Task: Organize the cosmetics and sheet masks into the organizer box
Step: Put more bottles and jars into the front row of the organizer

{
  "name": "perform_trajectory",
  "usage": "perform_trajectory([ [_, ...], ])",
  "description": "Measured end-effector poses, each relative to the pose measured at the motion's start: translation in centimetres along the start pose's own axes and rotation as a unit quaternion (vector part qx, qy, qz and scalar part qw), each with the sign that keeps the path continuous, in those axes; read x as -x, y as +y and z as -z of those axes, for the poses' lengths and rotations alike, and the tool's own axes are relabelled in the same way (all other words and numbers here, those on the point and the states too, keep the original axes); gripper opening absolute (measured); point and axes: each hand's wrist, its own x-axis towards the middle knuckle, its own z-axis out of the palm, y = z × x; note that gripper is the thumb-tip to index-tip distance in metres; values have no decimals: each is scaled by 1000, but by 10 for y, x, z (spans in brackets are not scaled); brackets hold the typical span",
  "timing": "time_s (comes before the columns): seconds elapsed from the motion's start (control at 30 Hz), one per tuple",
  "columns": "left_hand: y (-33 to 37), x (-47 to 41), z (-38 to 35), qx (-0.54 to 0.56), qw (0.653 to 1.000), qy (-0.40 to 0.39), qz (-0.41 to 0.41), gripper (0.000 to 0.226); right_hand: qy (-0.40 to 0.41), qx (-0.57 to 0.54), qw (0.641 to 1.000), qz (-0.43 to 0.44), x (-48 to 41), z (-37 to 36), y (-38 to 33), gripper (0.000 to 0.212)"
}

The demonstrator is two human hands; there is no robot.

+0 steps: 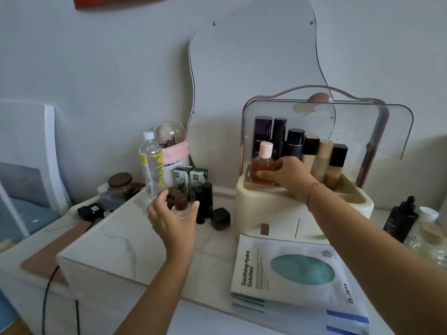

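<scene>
— Wrapped by the right hand [287,176] is the amber bottle [262,171] with the pink cap, which is being held at the front left of the organizer box [271,204], just ahead of the dark bottles [278,139]; whether its base is seated cannot be told

— And the left hand [173,217]?

— It is being held half open, fingers curved round the small brown-capped bottle [177,200] on the table, though whether it is being touched yet cannot be told

— What is being risked?

— The neighbouring black tubes [204,201] and the dark jar [220,218] are standing close, so they could be toppled by a sweeping finger. The tall row in the box could be knocked if the amber bottle is being pushed back too hard

— The sheet masks [297,276]?

— They are being left stacked before the box, outside it
</scene>
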Motion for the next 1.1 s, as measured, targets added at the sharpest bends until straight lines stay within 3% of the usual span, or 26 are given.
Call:
perform_trajectory([
  [0.1,-26,-8,0,-42,994,-75,61,74,-12,-1,1000,0,4,2,1,38],
  [0.23,-43,-12,0,-19,979,-170,113,51,-11,41,999,2,17,6,1,46],
  [0.37,-35,-5,11,4,984,-147,99,40,111,66,989,73,44,13,-5,57],
  [0.47,-16,8,22,76,980,-162,81,40,177,38,968,172,74,22,-11,50],
  [0.53,8,15,26,142,964,-212,69,43,109,-1,974,201,91,26,-13,47],
  [0.63,52,22,22,237,926,-290,50,45,-69,-59,979,184,102,29,-15,54],
  [0.77,106,27,8,316,865,-388,41,51,-167,-111,963,180,99,35,-15,56],
  [0.9,138,30,-8,322,827,-460,36,56,-189,-165,946,204,96,49,-10,51],
  [1.1,154,31,-36,217,852,-474,-47,62,-74,-106,975,183,77,59,4,38],
])
